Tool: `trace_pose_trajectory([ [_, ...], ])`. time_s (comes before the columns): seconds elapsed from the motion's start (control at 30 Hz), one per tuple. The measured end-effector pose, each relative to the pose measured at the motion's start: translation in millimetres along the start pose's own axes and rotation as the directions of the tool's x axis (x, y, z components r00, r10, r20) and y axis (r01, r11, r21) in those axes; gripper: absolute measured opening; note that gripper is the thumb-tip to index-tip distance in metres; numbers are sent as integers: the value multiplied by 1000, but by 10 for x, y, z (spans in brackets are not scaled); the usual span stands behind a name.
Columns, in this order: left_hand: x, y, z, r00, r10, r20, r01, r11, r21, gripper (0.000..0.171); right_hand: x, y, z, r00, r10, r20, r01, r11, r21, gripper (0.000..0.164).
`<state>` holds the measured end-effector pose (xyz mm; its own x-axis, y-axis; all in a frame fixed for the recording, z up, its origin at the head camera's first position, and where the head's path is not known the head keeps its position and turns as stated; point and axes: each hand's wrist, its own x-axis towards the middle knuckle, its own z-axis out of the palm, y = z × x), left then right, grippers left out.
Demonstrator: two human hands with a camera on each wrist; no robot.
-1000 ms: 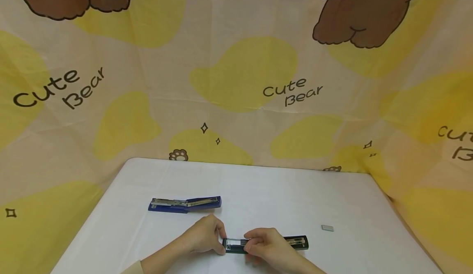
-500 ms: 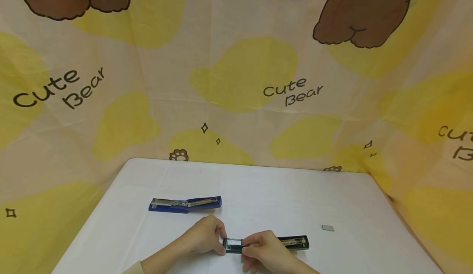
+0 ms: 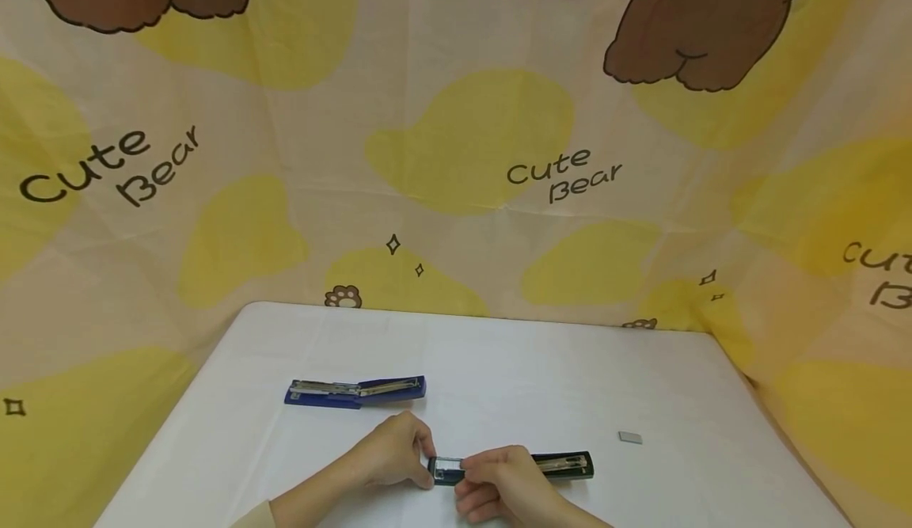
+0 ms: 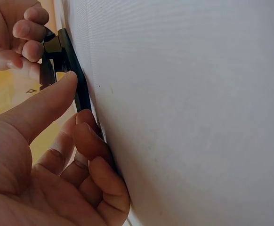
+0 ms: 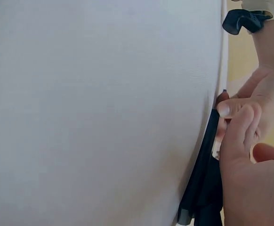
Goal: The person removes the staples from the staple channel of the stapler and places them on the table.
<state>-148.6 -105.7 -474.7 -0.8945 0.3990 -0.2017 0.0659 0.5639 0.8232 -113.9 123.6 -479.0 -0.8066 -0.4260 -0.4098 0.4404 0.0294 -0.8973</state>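
A black stapler (image 3: 566,465), folded open, lies lengthwise on the white table near its front. My left hand (image 3: 392,453) pinches its left end between thumb and forefinger; the left wrist view shows the thumb on the stapler's dark edge (image 4: 76,63). Over the stapler's middle, my right hand (image 3: 509,482) has thumb and forefinger brought together at the metal magazine, its other fingers curled below. Whatever lies between those fingertips is hidden. In the right wrist view the stapler's dark side (image 5: 200,181) runs beside this hand. A silvery staple strip (image 3: 447,465) shows between both hands.
A blue stapler (image 3: 321,394), also folded open, lies behind my left hand. To the right of the black stapler is a small grey staple block (image 3: 630,438). A patterned cloth (image 3: 456,259) hangs behind the white table (image 3: 513,370).
My right hand's fingertips have slid a little to the left along the black stapler, uncovering more of its right half. My left hand keeps its grip on the left end.
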Motion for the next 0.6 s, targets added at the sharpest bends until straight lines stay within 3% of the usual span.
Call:
trace_pose_trajectory([
  [0.6, -4, -3, -14, 1000, 17, 7, -17, 1000, -4, 29, -10, -7, 89, 995, 36, -89, -29, 997, 77, 29],
])
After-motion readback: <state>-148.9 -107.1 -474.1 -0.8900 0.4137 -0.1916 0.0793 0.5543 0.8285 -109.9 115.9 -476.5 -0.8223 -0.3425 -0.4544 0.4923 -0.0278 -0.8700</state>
